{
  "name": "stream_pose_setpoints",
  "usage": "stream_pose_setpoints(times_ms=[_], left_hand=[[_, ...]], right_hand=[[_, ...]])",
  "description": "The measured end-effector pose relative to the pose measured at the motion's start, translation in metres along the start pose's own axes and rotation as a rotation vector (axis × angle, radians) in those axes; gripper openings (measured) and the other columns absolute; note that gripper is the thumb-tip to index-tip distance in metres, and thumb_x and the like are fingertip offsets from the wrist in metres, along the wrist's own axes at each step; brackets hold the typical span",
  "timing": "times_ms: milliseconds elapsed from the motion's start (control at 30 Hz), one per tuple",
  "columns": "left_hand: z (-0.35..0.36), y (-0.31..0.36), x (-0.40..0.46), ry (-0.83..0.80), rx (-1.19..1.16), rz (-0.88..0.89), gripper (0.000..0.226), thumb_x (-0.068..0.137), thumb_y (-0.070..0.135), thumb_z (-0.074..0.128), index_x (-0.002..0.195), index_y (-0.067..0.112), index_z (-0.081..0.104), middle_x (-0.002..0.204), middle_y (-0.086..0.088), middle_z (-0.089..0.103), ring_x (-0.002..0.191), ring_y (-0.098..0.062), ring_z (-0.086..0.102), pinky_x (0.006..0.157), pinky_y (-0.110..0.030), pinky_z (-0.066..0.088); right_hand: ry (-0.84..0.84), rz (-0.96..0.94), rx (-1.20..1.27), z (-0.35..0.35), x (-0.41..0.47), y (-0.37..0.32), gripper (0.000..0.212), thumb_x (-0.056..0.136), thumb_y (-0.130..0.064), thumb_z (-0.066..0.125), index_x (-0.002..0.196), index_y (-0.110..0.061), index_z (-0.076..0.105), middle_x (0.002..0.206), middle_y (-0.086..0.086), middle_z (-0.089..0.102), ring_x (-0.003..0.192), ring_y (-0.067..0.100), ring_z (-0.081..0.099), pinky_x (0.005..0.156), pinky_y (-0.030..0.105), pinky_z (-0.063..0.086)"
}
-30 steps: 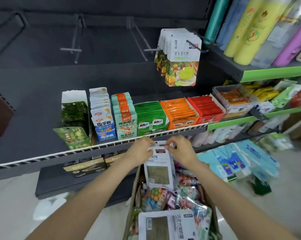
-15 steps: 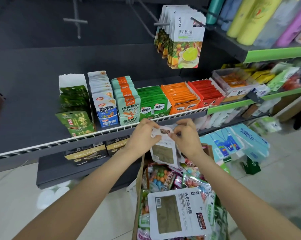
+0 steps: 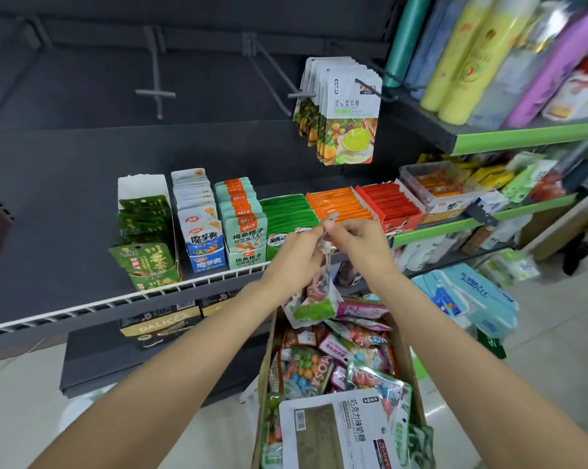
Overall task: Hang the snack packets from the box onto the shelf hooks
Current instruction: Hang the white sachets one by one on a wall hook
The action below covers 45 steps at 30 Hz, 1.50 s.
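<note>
White packets (image 3: 348, 113) fill far-right hook | both hands (image 3: 294, 262) (image 3: 360, 247) pinch one packet (image 3: 319, 296) | box (image 3: 402, 353) near, full | hooks (image 3: 155, 93) left bare

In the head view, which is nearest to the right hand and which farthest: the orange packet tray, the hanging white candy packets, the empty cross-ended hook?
Measured from the right hand:
1. Orange packet tray, on the shelf just behind the fingers.
2. Hanging white candy packets, above it on a hook.
3. Empty cross-ended hook, up to the far left.
</note>
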<state>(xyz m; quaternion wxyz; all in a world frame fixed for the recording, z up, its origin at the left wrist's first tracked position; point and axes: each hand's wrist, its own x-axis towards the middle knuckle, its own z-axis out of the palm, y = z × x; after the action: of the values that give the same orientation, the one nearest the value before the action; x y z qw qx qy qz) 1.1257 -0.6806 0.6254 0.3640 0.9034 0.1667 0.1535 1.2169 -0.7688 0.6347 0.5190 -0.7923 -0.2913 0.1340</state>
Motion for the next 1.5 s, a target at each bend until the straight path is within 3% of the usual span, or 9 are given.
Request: stream_pose_setpoints(times_ms=[167, 267, 367, 533, 767, 867, 1000, 1267, 1500], left_hand=[[-0.011, 0.004, 0.015, 0.210, -0.235, -0.040, 0.037, 0.091, -0.003, 0.044, 0.118, 0.015, 0.062, 0.092, -0.007, 0.069, 0.074, -0.022, 0.061, 0.065, -0.034, 0.048], [-0.019, 0.011, 0.025, 0.215, -0.368, -0.094, 0.024, 0.089, -0.002, 0.050, 0.104, 0.008, 0.067, 0.100, -0.011, 0.070, 0.092, -0.029, 0.064, 0.082, -0.046, 0.052], [-0.023, 0.020, 0.030, 0.168, -0.513, -0.182, 0.023, 0.090, 0.000, 0.056, 0.108, 0.009, 0.067, 0.107, -0.009, 0.070, 0.095, -0.024, 0.067, 0.085, -0.043, 0.054], [-0.021, 0.031, 0.043, 0.175, -0.713, -0.267, 0.023, 0.088, 0.009, 0.064, 0.111, 0.010, 0.066, 0.108, -0.006, 0.070, 0.080, -0.010, 0.067, 0.058, -0.020, 0.053], [-0.023, 0.051, 0.068, 0.205, -0.793, -0.311, 0.029, 0.089, 0.007, 0.062, 0.117, 0.002, 0.063, 0.113, -0.014, 0.068, 0.099, -0.026, 0.067, 0.092, -0.043, 0.052], [-0.022, 0.060, 0.078, 0.255, -0.721, -0.282, 0.026, 0.090, 0.005, 0.060, 0.115, 0.003, 0.064, 0.113, -0.012, 0.068, 0.100, -0.023, 0.066, 0.093, -0.039, 0.051], [-0.024, 0.068, 0.095, 0.376, -0.464, -0.240, 0.023, 0.091, 0.013, 0.060, 0.113, 0.012, 0.068, 0.113, -0.002, 0.070, 0.100, -0.015, 0.064, 0.090, -0.031, 0.050], [-0.036, 0.073, 0.123, 0.593, 0.067, -0.132, 0.021, 0.095, 0.021, 0.054, 0.111, 0.017, 0.068, 0.105, -0.003, 0.069, 0.087, -0.016, 0.060, 0.069, -0.016, 0.033], [-0.044, 0.088, 0.132, 0.543, 0.487, -0.132, 0.014, 0.096, 0.015, 0.049, 0.098, 0.005, 0.058, 0.098, -0.010, 0.056, 0.089, -0.030, 0.058, 0.062, -0.032, 0.035]], right_hand=[[-0.021, -0.101, -0.064, -0.013, 0.010, 0.001, 0.017, 0.091, -0.021, 0.059, 0.103, -0.014, 0.069, 0.114, 0.004, 0.061, 0.111, 0.015, 0.050, 0.102, 0.036, 0.038], [0.153, 0.023, -0.036, -0.021, 0.015, 0.010, 0.039, 0.082, -0.023, 0.070, 0.116, -0.016, 0.051, 0.119, 0.003, 0.046, 0.117, 0.016, 0.041, 0.101, 0.032, 0.037], [0.110, 0.194, 0.329, -0.033, 0.019, 0.008, 0.024, 0.083, -0.014, 0.070, 0.102, -0.015, 0.057, 0.106, 0.006, 0.066, 0.099, 0.022, 0.063, 0.091, 0.038, 0.051], [0.088, 0.275, 0.470, -0.059, 0.034, 0.000, 0.007, 0.082, -0.005, 0.069, 0.084, -0.012, 0.069, 0.101, 0.021, 0.070, 0.080, 0.028, 0.067, 0.079, 0.041, 0.056], [0.000, 0.241, 0.513, -0.094, 0.061, 0.001, 0.010, 0.087, -0.004, 0.061, 0.091, -0.011, 0.067, 0.110, 0.034, 0.061, 0.087, 0.035, 0.058, 0.093, 0.056, 0.045], [-0.005, 0.208, 0.456, -0.103, 0.068, 0.003, 0.016, 0.089, -0.010, 0.061, 0.103, -0.007, 0.068, 0.085, 0.014, 0.073, 0.066, 0.040, 0.063, 0.072, 0.048, 0.054], [0.057, 0.129, 0.316, -0.113, 0.085, -0.002, 0.016, 0.093, -0.010, 0.056, 0.102, -0.001, 0.066, 0.061, 0.010, 0.066, 0.032, 0.009, 0.041, 0.038, 0.018, 0.036], [0.091, 0.032, 0.313, -0.134, 0.135, -0.015, 0.023, 0.094, -0.010, 0.054, 0.114, -0.003, 0.064, 0.101, 0.009, 0.067, 0.072, 0.008, 0.063, 0.064, 0.023, 0.051], [0.133, 0.017, 0.275, -0.129, 0.169, -0.025, 0.013, 0.092, -0.012, 0.056, 0.099, -0.012, 0.066, 0.100, 0.018, 0.070, 0.078, 0.023, 0.061, 0.074, 0.038, 0.053]])
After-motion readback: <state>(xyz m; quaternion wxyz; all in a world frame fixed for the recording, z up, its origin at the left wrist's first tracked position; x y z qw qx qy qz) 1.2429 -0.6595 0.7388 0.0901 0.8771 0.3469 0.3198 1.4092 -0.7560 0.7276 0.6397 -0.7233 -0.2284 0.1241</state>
